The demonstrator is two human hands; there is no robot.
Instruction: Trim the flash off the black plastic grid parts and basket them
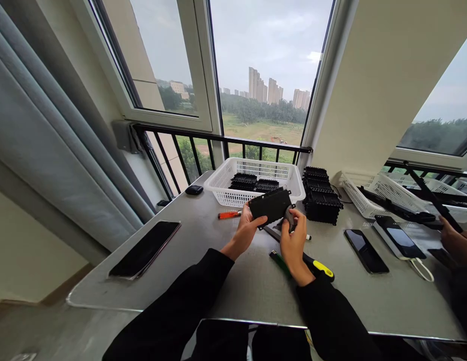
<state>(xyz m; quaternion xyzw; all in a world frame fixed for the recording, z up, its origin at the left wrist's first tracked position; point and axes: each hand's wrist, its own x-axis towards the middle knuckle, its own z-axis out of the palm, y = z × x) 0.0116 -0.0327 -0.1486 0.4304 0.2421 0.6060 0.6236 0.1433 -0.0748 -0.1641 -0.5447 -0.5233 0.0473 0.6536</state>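
- Head view: your left hand (245,228) grips the flat black plastic panel (271,206) by its lower left corner, fingers closed on the edge. The panel is held up off the grey metal table (203,235), tilted, just in front of the white perforated plastic basket (233,193).
- Your right hand (295,240) is curled at the panel's right end, fingertips closed round a small dark grey part (289,219) that touches the panel; what the part is, I cannot tell.
- Judgement: keep the left grip steady and let the right do the fine work; holding the panel by one corner invites twisting, so a firmer hold along its edge would help.
- Under your hands lie a yellow-and-black handled tool (319,266), a green pen-like item (279,260) and an orange marker (228,215); lower the panel carefully so it does not strike them.
- Room: open tabletop lies to the left, between the marker and the black phone (145,249) near the left edge.
- To the right, a stack of black plastic housings (320,200), two more phones (365,250) and another person's hand (457,243) crowd the space; keep your elbow in.
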